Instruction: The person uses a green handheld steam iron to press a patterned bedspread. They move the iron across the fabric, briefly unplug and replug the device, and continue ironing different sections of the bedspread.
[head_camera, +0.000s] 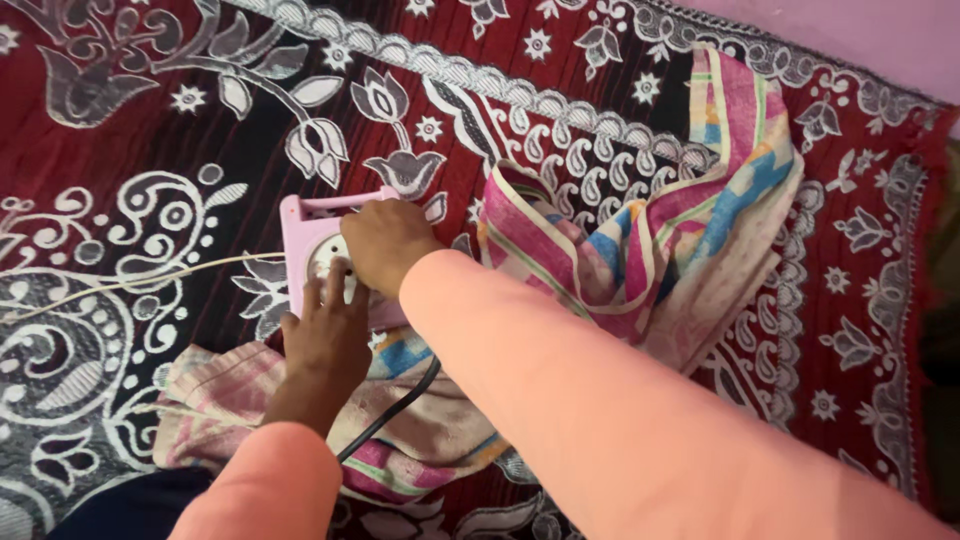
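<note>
Both hands (385, 245) press a pink socket box (308, 235) beside striped cloth (660, 240).

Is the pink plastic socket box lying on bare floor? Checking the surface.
No, the pink plastic socket box rests on the red patterned woven spread.

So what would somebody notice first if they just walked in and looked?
Probably the two hands in the middle: the left hand and right hand both rest on a pink box with a pale cord running left. Next, the bright striped cloth bunched at the right on the red patterned rug.
</note>
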